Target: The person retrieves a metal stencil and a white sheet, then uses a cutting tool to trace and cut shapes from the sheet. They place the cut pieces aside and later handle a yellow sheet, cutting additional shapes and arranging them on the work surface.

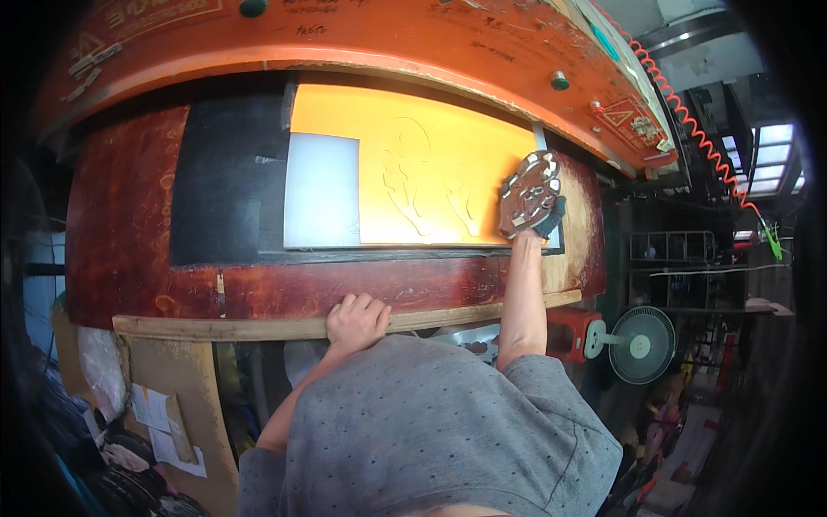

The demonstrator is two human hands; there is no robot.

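Your R hand (pixel 553 217) grips the brown block (pixel 527 196) — hold it level w/ the orange sheet (pixel 439 168) beneath. Your L hand (pixel 358 320) curls at the counter (pixel 413 286) edge — grip unclear.

Short-sleeved grey shirt (pixel 422 422), darkly flecked

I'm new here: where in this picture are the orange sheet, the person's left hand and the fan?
Orange sheet (pixel 441 164): head view, middle of its upper face.
Left hand (pixel 357 322): head view, back of the hand.
Fan (pixel 640 345): head view, centre of its round grille.
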